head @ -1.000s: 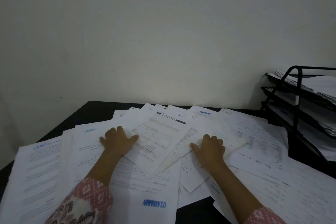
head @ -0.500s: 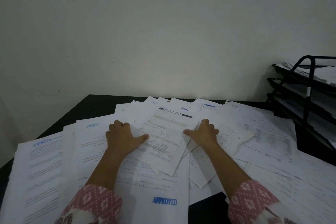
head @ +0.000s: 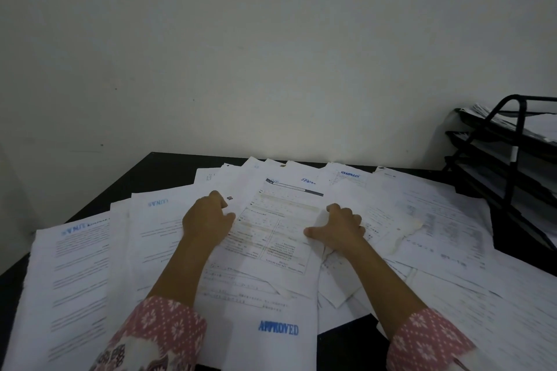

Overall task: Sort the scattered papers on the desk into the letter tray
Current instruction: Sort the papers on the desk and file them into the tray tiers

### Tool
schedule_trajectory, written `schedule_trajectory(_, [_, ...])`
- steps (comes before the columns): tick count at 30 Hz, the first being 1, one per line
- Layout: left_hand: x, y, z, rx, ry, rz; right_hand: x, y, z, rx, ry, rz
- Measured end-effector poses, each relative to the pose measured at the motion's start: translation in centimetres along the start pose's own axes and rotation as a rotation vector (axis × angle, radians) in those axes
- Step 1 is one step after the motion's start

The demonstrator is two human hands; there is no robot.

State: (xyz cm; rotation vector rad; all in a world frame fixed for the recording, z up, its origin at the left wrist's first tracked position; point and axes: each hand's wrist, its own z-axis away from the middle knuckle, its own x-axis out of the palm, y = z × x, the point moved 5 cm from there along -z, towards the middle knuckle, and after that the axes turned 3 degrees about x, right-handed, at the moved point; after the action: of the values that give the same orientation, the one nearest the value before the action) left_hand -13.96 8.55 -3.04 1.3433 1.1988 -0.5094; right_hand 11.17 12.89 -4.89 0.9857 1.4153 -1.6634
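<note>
Papers (head: 90, 265) white, printed, overlapping on desk (head: 168, 172); left hand (head: 208, 221), right hand (head: 339, 229) fingers (head: 218, 198) curled atop, grip unclear.

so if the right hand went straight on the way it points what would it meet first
The right hand points forward and left. First in its line is the form with the dark header bar, which its thumb seems to touch; beyond lie more papers, then the wall.

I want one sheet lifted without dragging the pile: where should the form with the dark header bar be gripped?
Probably by its two side edges, one hand from each side: the form lies flat atop the pile, and the left hand and right hand sit at those edges, where fingers could slip under.
</note>
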Motion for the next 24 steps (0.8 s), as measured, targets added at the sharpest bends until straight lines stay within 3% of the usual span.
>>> schedule_trajectory(9, [-0.4, 1.1, 1.3, 0.044, -0.327, 0.069, -0.4, 1.0, 1.5, -0.006, 0.036, 0.094])
schedule_trajectory(12, [-0.7, 1.2, 1.8, 0.013, -0.279, 0.13, -1.0, 1.4, 1.8, -0.011, 0.106, 0.014])
schedule_trajectory(17, [-0.8, 0.5, 2.3, -0.084, -0.214, 0.359, -2.7, 2.2, 2.3, -0.036, 0.262, -0.367])
schedule_trajectory(20, [-0.7, 0.3, 2.8, -0.142, -0.231, 0.483, -3.1, 2.7, 2.5, -0.006, 0.243, -0.542])
schedule_trajectory(24, [-0.6, 0.4, 3.2, -0.131, -0.269, 0.338, -2.6, 2.6, 2.6, 0.009, 0.121, -0.48])
